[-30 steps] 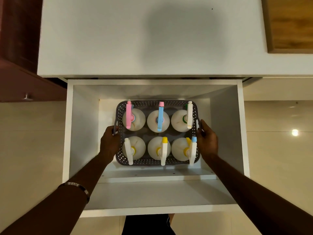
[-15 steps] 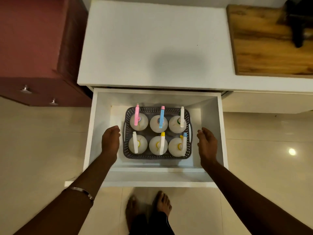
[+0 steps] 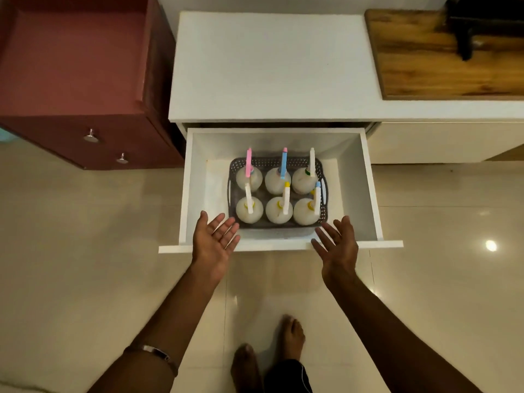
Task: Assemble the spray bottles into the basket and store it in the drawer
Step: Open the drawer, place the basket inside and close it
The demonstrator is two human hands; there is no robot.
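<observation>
A grey perforated basket sits on the floor of the open white drawer. Several white spray bottles stand upright in it in two rows, with pink, blue, white and yellow nozzles. My left hand hovers at the drawer's front edge, palm up, fingers spread, holding nothing. My right hand is at the front edge too, to the right, open and empty. Neither hand touches the basket.
The drawer's front panel juts out over the tiled floor. Above it is a white countertop with a wooden board at right. A dark red cabinet with knobs stands left. My bare feet are below.
Both hands let go of the basket's sides and drew back to the drawer's front edge, palms turning up. The view pulled away and higher; the basket stays in the drawer.
</observation>
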